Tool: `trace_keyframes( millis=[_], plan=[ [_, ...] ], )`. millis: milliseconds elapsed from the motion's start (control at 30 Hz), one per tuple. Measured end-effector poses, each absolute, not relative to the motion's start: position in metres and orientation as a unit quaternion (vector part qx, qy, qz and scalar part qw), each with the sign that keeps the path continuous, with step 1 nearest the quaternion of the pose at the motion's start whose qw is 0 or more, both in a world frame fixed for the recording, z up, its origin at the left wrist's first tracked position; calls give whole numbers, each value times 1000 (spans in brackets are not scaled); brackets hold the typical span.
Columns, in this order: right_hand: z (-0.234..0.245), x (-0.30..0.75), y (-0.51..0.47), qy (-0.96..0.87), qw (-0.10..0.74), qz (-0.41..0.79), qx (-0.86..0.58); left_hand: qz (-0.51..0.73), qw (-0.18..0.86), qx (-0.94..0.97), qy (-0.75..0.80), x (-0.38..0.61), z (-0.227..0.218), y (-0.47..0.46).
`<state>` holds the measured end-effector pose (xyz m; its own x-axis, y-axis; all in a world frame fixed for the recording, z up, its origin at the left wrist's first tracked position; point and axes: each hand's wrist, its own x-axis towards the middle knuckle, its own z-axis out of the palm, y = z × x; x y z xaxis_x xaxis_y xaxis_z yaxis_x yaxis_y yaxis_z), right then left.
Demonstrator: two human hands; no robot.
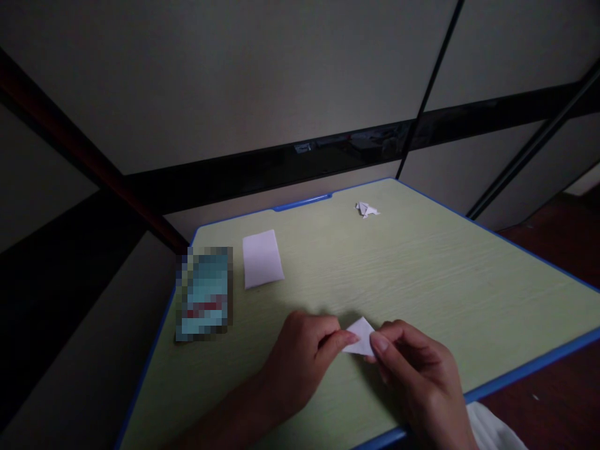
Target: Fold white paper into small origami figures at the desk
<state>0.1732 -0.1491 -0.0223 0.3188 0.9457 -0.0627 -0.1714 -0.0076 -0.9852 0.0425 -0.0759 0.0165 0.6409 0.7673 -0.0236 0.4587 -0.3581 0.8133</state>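
Note:
A small piece of folded white paper [360, 334], with a pointed top, is held just above the table near its front. My left hand [304, 350] pinches its left side between thumb and fingers. On the right side, my right hand [417, 369] grips the paper with the thumb in front and the fingers behind. Fingers cover both side edges of the paper. Farther back on the right lies a small folded paper figure [366, 209], shaped like a frog. A white paper sheet or stack [263, 259] rests at the back left.
The pale wood-grain table [422, 256] has a blue rim. At its left edge lies a blurred-out teal, flat object [205, 290]. Panelled cabinet doors [281, 81] with a dark glossy band stand right behind the table. Reddish floor shows at the right.

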Motion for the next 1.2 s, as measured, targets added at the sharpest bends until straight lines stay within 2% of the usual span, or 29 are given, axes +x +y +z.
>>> trace_keyframes(
  millis=[100,233,433,567,733,900,1033,1200],
  plan=[
    [-15,174,-149,-403,549,495,-540,189,405,805,390,37,19,-70],
    [-7,177,-147,-451,484,526,-534,143,513,763,367,35,19,-66],
    [-14,180,-146,-452,495,553,-494,121,642,683,328,40,10,-70],
    [-18,180,-148,-457,493,569,-474,138,665,663,315,43,3,-73],
    [-18,179,-153,-501,502,514,-482,150,698,631,304,45,2,-78],
    [-13,181,-158,-543,457,479,-517,106,700,645,286,43,10,-81],
    [-4,180,-157,-596,426,478,-484,88,694,666,259,40,15,-80],
    [-2,178,-156,-623,438,441,-475,134,548,795,222,39,19,-78]
  ],
)
